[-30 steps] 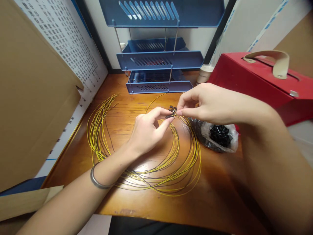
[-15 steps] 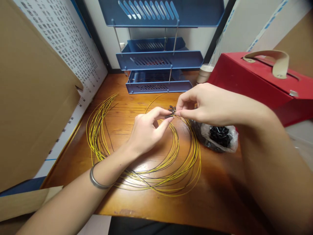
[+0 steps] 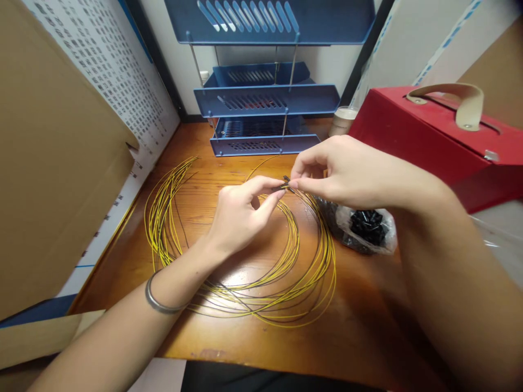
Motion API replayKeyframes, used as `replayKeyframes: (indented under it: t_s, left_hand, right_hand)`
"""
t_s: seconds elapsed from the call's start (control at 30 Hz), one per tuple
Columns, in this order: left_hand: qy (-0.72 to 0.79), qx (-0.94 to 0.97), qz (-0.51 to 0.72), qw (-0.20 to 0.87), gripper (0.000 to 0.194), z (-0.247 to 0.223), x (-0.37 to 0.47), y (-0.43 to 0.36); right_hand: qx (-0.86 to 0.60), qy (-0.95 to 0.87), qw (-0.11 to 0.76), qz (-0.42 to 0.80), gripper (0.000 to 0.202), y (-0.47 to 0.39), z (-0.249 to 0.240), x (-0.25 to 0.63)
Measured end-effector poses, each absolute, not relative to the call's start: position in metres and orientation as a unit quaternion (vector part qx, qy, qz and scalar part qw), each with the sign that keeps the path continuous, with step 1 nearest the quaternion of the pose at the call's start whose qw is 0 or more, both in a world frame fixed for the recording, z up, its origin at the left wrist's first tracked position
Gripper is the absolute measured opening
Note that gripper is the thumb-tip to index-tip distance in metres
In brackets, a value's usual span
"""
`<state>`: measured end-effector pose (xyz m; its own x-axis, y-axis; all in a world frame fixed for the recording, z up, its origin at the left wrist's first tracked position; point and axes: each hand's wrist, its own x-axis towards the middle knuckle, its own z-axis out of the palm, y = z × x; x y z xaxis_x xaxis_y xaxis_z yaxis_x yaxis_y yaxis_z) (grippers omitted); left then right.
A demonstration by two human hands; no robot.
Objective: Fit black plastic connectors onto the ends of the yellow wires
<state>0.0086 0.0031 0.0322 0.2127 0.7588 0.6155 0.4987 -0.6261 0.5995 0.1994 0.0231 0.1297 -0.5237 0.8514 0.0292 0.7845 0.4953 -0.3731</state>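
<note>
Looking down from the head view, we see a slim black piece (image 3: pixel 279 188) between the thumb and forefinger of our left hand (image 3: pixel 237 218), its long axis running roughly crosswise toward our right hand (image 3: pixel 341 171). Both hands are about equally near, fingertips almost meeting at the piece's right end. Our left fingers pinch it with barely a gap; our right thumb and forefinger are pressed together on the gathered ends of the yellow and dark wires (image 3: pixel 327 256), though we cannot tell which strand. Our left wrist comes in low from the left; our right wrist arches above a plastic bag (image 3: pixel 391 239).
</note>
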Motion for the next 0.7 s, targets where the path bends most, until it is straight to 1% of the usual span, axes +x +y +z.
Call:
replayKeyframes:
  t_s: [0.23, 0.33, 0.53, 0.7]
  left_hand:
    - [0.425, 0.751, 0.502, 0.06, 0.013, 0.047, -0.005, 0.011]
    - [0.431, 0.743, 0.509, 0.062, 0.013, 0.049, -0.007, 0.013]
    - [0.424, 0.734, 0.521, 0.1, 0.015, 0.043, -0.002, 0.011]
    - [0.412, 0.729, 0.526, 0.149, 0.015, 0.036, 0.006, 0.006]
  right_hand:
    - [-0.479, -0.843, 0.201, 0.142, 0.018, 0.017, 0.126, 0.183]
    - [-0.484, -0.837, 0.22, 0.133, 0.016, 0.016, 0.123, 0.177]
    - [-0.481, -0.841, 0.206, 0.138, 0.017, 0.02, 0.122, 0.181]
    - [-0.47, -0.854, 0.168, 0.148, 0.018, 0.022, 0.125, 0.191]
